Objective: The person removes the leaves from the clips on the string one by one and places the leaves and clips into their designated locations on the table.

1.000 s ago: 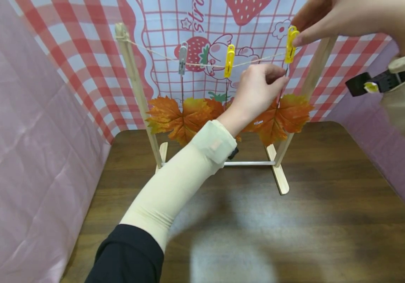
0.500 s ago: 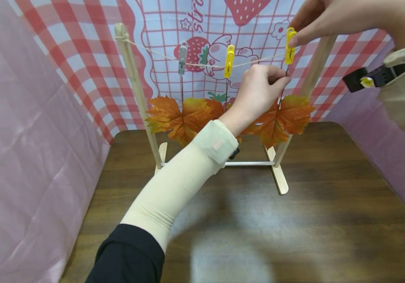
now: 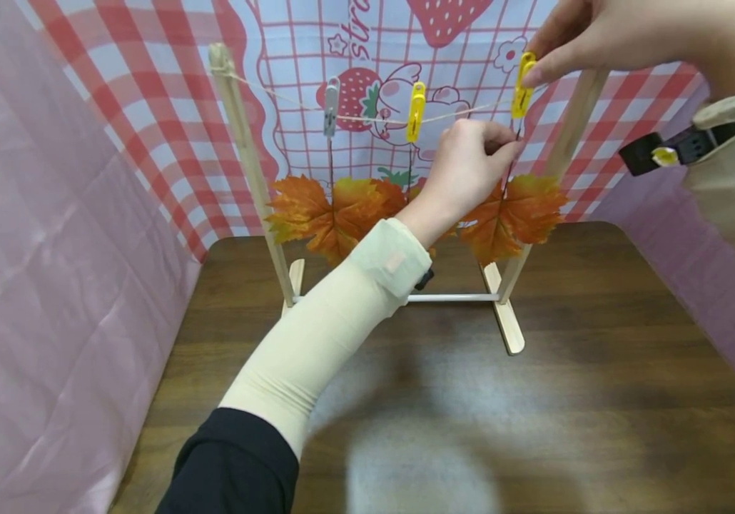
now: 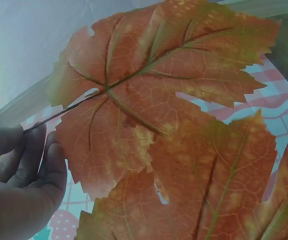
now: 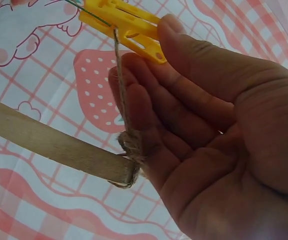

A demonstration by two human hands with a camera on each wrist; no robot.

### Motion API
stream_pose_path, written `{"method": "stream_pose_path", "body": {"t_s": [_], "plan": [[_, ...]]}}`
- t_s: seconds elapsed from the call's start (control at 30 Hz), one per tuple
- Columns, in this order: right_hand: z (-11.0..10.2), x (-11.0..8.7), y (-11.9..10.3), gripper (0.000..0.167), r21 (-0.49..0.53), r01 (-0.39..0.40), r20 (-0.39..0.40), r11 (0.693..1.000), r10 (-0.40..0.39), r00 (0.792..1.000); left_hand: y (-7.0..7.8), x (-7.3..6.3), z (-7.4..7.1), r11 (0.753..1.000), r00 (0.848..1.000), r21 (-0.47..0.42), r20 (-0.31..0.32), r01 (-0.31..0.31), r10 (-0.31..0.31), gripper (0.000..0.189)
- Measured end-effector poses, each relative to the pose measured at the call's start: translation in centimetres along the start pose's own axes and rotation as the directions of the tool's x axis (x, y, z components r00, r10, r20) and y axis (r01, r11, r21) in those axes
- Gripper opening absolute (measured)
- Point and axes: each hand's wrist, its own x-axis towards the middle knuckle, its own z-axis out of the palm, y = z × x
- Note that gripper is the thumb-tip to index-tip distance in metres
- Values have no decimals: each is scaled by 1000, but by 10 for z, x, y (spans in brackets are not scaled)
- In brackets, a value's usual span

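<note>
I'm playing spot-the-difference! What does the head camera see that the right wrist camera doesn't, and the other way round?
Only the head view shows the left hand, the gray clip, the middle yellow clip, the orange leaf blades and the brown table.

Only the right wrist view shows the knot tying the string to the right post; the right hand hides that spot in the head view.

Both show the right hand pinching the end yellow clip, plus the string, the right post and the strawberry cloth.
</note>
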Motion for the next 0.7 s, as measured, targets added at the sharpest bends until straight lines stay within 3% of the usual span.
{"method": "stream_pose_path", "body": {"t_s": [0.2,0.7], "plan": [[0,0,0,29,-10,1,-38,1000,-1,999,-1,-3,1,1000,1000,13,4,-21,21,17],[-5,-1,6,23,26,16,-33,1000,-15,999,-6,-10,10,999,999,10,16,-31,31,16]]}}
